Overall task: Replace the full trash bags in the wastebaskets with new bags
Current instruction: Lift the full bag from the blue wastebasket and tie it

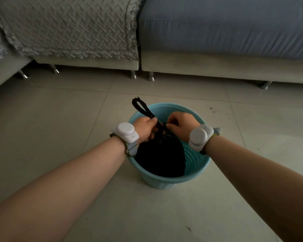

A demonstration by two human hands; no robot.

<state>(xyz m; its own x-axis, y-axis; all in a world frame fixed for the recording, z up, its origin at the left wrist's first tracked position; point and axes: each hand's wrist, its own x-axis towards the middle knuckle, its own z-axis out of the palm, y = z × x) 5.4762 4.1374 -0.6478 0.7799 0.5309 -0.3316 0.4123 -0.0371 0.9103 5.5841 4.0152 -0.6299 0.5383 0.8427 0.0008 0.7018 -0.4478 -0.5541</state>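
Note:
A light blue plastic wastebasket point(196, 165) stands on the tiled floor in front of me. Inside it sits a black trash bag point(159, 158), its top gathered into a neck. My left hand point(144, 129) grips the neck of the bag, and a black handle loop point(141, 106) sticks up and away past its fingers. My right hand point(179, 124) pinches the other black strand of the bag right beside the left hand. Both hands hover over the basket's far half. Each wrist wears a white band device.
A sofa runs along the far side, with a grey woven cover point(68, 27) on the left and a blue cushion point(226, 27) on the right, on metal legs point(150, 76). Pale floor tiles point(59, 119) surround the basket.

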